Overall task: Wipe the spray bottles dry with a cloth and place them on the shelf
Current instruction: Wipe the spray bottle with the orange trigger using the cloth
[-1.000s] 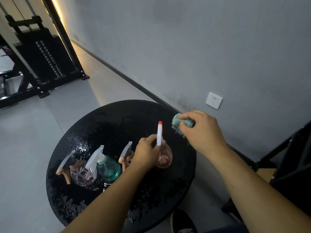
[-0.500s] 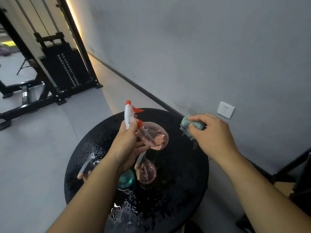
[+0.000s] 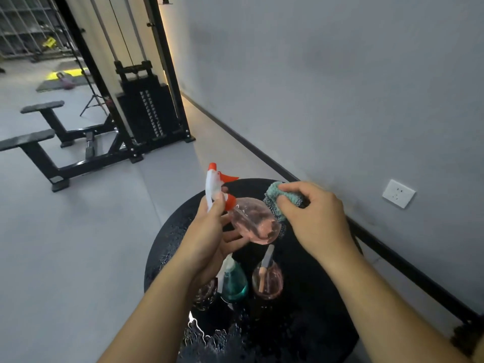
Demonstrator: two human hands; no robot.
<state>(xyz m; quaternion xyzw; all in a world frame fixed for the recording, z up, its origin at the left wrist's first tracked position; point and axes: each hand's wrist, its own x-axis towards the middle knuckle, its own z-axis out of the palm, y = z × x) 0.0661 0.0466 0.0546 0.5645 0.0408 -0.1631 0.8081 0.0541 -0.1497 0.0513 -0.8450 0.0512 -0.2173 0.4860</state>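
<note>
Pink bottle (image 3: 255, 222) held above table (image 3: 314, 297), tipped with nozzle toward 11 o'clock and base toward 4 o'clock. Left hand (image 3: 209, 239) curled round the neck just below the orange collar, thumb over the white trigger head. Right hand (image 3: 314, 221) pinching bunched teal cloth (image 3: 285, 196), fingers clamped on it, cloth touching the bottle's belly at 2 o'clock. Little liquid visible inside, pooled at the low end: judged light. Wall thin, clear plastic, likely to dent under a hard squeeze; probably wet and slick, given droplets all over the tabletop. Neck grip judged best: narrow, ribbed by collar, leaves whole belly free for wiping. Trigger best kept unpressed to avoid a squirt. Teal bottle (image 3: 233, 280) and second pink bottle (image 3: 267, 279) upright on table at 6 o'clock of the held one, just beside each other; a third partly hidden behind left wrist. Shelf not identifiable with certainty.
</note>
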